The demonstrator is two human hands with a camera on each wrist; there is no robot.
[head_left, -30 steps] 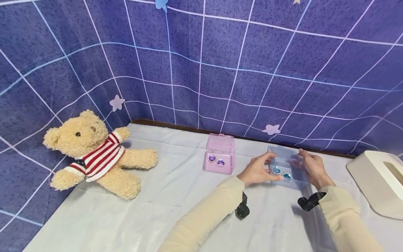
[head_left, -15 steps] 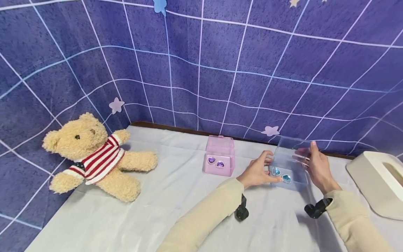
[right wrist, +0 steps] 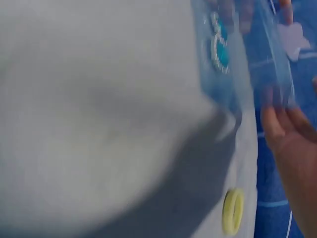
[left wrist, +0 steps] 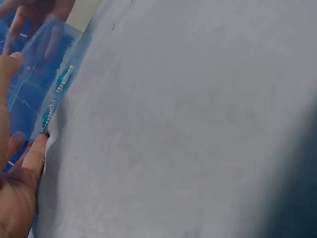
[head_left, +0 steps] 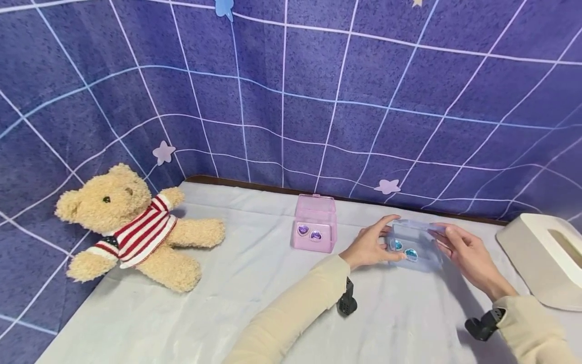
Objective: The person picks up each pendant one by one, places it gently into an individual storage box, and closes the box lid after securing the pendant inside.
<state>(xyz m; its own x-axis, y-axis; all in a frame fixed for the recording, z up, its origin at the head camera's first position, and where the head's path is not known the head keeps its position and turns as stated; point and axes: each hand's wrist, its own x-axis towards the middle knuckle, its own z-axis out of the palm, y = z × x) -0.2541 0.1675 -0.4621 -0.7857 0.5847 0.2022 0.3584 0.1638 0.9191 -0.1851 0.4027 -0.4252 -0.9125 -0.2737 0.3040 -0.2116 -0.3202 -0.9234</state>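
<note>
A clear blue box with its hinged lid raised stands on the table at the right. Two turquoise gems with pale beaded rims lie in it. My left hand grips the box's left side, thumb at the front and fingers behind. My right hand is at the lid's right side, its fingers touching the lid; the clear plastic makes the exact contact hard to tell. To the left stands a pink box, lid up, with two purple gems inside.
A teddy bear in a striped sweater sits at the left. A cream tissue box stands at the far right. Behind the white-covered table hangs a purple grid curtain.
The blue box's lid leaned back half a second ago and now tilts forward over the box. My right hand has come right and nearer with it; the left hand keeps its grip.
</note>
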